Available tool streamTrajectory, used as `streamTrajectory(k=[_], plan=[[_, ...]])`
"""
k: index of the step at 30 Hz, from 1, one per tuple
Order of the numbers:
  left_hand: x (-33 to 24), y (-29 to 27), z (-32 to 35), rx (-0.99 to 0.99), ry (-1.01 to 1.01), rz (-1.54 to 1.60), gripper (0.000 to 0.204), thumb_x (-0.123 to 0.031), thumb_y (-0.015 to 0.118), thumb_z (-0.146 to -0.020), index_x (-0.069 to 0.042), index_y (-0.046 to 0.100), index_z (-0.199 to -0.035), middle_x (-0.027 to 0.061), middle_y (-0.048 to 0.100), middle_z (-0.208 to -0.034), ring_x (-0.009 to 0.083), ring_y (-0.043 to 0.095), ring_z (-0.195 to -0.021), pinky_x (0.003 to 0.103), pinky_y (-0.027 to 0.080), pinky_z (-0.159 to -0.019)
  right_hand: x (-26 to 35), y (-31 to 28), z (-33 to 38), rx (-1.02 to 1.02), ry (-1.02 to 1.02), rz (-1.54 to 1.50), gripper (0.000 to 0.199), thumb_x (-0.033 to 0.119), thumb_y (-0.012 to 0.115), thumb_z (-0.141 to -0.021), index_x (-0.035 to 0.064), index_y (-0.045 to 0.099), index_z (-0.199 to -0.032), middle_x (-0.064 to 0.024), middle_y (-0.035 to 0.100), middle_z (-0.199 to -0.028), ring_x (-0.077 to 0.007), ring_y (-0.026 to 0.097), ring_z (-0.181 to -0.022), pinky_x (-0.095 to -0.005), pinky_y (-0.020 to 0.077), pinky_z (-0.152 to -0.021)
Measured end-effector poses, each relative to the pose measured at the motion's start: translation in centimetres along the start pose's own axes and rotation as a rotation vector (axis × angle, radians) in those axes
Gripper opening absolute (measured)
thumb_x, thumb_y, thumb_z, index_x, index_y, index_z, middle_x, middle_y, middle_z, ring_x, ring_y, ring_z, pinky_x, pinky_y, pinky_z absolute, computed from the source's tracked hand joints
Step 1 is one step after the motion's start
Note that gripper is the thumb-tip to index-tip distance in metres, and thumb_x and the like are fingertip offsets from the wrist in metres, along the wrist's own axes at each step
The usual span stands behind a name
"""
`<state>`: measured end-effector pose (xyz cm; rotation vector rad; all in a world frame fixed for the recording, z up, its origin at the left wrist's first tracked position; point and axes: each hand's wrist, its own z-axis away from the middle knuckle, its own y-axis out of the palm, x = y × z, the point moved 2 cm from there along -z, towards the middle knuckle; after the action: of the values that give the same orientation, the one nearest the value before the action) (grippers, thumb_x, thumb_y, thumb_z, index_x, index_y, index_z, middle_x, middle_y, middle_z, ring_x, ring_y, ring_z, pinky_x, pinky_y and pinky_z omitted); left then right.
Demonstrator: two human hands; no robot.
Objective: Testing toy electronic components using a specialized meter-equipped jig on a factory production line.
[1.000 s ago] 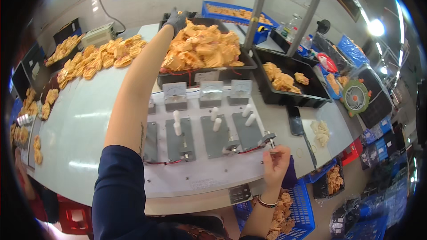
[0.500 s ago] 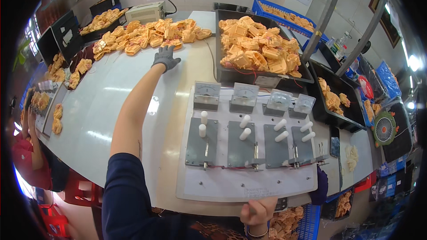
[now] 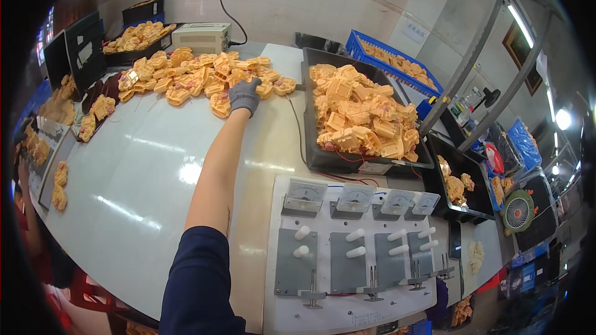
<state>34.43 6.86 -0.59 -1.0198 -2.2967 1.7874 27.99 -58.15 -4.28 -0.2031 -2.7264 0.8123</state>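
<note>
– L hand (image 3: 244, 95) moved off near edge of the orange parts (image 3: 192, 77), now over their R end; R hand's gone out of view.
– L grip?
– Can't tell if it's pinching any. Parts: far L on counter (image 3: 124, 161), black bin (image 3: 327, 160) w/ more just R.

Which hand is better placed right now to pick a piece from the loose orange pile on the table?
Left, I'd judge: the gloved left hand is at the right end of the loose orange pile, while the right hand is out of view.
</note>
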Motion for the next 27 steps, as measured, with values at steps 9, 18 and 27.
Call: streamTrajectory(k=[9,18,27], plan=[[-10.4,-6.1,-13.6,-0.121,0.376,1.166,0.068,-0.036,0.066,-0.081,-0.019,0.039,-0.141,0.0331,0.049,-0.129,0.0398,0.051,-0.122,0.041,0.044,-0.097,1.6,0.7,0.7,0.082,0.053,-0.037,0.020,0.017,0.059,-0.065,0.0100,0.065,-0.083,-0.0057,0.060,-0.079,-0.0265,0.056,-0.072,-0.0408,0.0422,-0.075],[-9.8,-4.9,-7.6,-0.087,0.089,0.755,0.077,-0.036,0.067,-0.078,-0.008,0.035,-0.142,0.0242,0.050,-0.134,0.0396,0.048,-0.124,0.038,0.040,-0.103,2.2,-0.5,1.6,0.133,0.109,0.008,0.021,0.017,0.059,-0.064,0.0084,0.066,-0.082,-0.0075,0.063,-0.081,-0.0284,0.059,-0.073,-0.0415,0.0444,-0.076],[3.2,-3.5,6.8,0.178,-0.175,-0.357,0.071,-0.050,0.063,-0.077,-0.024,0.041,-0.139,0.0144,0.032,-0.148,0.0464,0.027,-0.134,0.060,0.021,-0.108,3.8,-1.7,3.4,0.219,0.189,-0.084,0.022,0.017,0.059,-0.063,0.0068,0.067,-0.081,-0.0092,0.066,-0.083,-0.0302,0.062,-0.075,-0.0421,0.0467,-0.078]])
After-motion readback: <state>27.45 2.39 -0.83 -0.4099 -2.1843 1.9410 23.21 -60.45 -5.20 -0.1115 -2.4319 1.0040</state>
